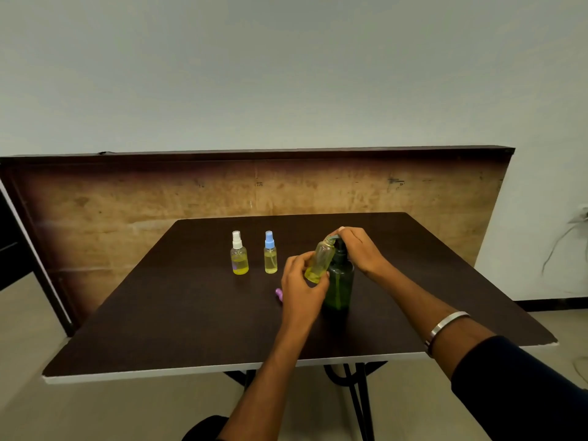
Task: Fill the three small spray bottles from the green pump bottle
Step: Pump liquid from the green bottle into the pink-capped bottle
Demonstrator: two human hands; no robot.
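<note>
The green pump bottle [339, 283] stands upright near the middle of the dark table [191, 313]. My right hand [359, 248] rests on top of its pump head. My left hand [300, 283] holds an uncapped small bottle [321, 261] tilted, its mouth up at the pump spout, with a little yellow liquid at its bottom. Two capped spray bottles stand further left, both partly full of yellow liquid: one with a white cap [238, 253] and one with a blue cap [270, 253]. A purple spray cap [279, 294] lies on the table beside my left hand.
A wooden board [127, 198] leans upright against the wall behind the table. The table's white front edge [159, 374] runs close to me, with black metal legs beneath. A cable hangs from a wall socket [580, 216] at the right.
</note>
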